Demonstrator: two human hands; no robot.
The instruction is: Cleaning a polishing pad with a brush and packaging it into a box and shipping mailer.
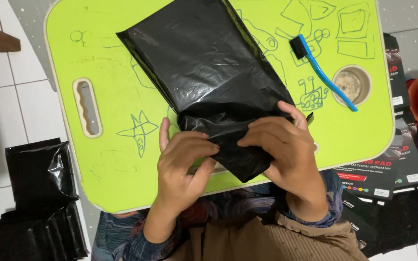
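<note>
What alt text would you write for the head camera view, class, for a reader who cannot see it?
Two bare hands, left hand and right hand, fold the near end of a black plastic bag on a lime-green lap table covered in doodles. A blue brush lies top right; more black bags sit on the floor, left.

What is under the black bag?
The black bag lies on a green board with pen doodles. Drawings beneath it are covered. Both hands, left and right, pinch its near end.
</note>
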